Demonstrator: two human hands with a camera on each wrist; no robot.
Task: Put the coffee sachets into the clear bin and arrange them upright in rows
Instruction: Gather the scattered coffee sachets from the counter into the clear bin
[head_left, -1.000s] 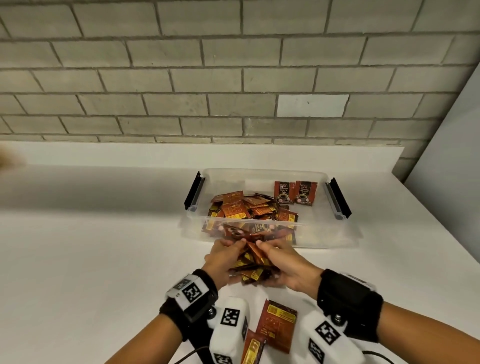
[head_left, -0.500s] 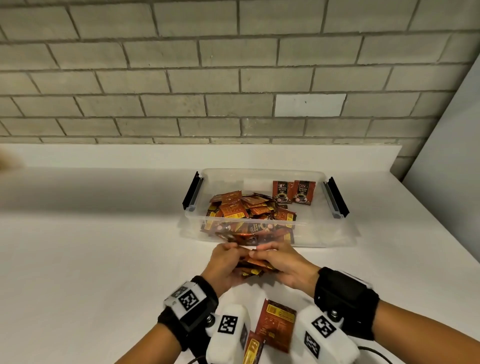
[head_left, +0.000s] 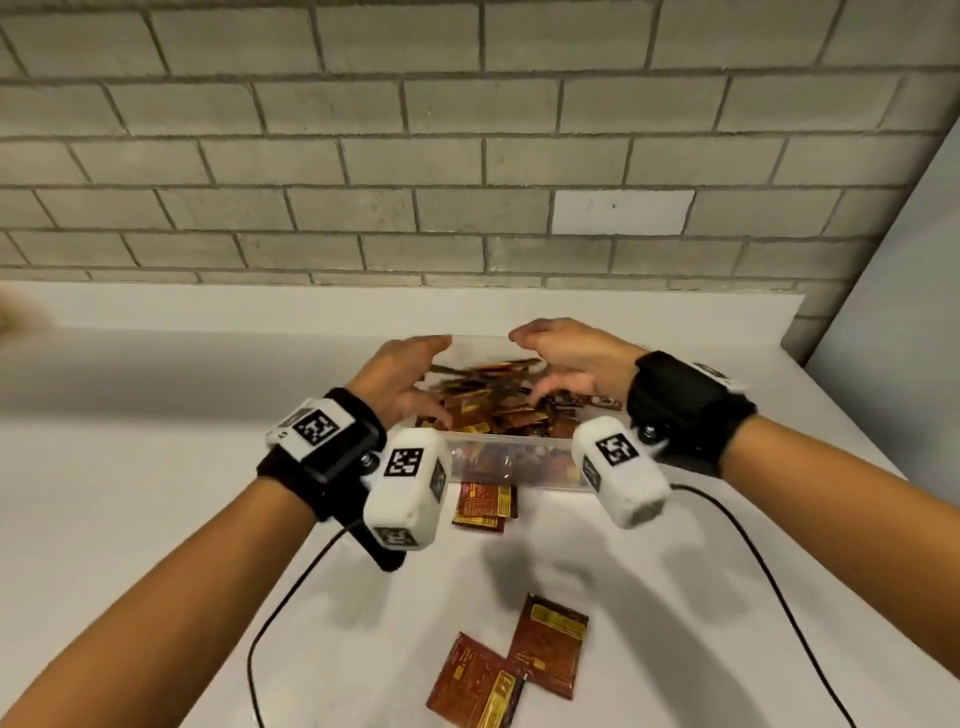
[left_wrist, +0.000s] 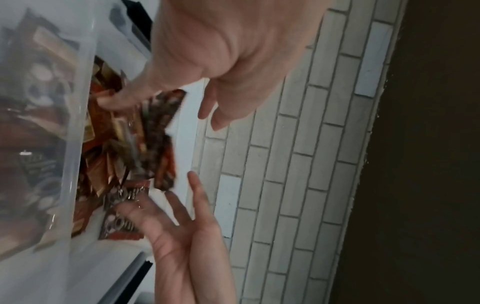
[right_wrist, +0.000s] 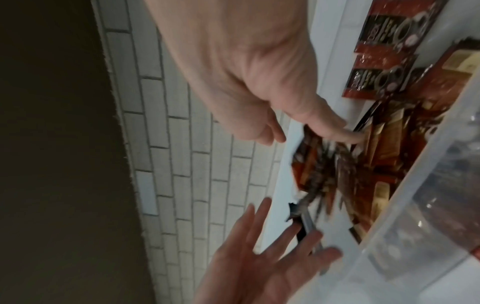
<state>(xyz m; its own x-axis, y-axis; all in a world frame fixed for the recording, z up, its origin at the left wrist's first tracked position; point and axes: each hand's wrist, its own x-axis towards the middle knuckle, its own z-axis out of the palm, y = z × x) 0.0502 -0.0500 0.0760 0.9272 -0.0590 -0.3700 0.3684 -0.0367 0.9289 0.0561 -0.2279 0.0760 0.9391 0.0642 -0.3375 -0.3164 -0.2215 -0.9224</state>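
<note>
- bin (head_left: 514, 457): clear plastic, smooth, slightly cloudy
- sachets (head_left: 545, 654): glossy foil-like film, red-brown with gold print, crinkled
- tabletop (head_left: 156, 519): white, smooth, matt
- wall (head_left: 415, 156): grey brick, rough, matt
- wrist bands (head_left: 680, 410): black cloth
- cable (head_left: 779, 571): black, smooth

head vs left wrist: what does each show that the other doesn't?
Head only: the loose sachets lying on the table near the person, more just in front of the bin, and both wrist cameras with their cables.

Left wrist only: the palm sides of the hands, fingers spread.

Both: left hand and right hand open over the clear bin, blurred sachets between them, and the brick wall.
</note>
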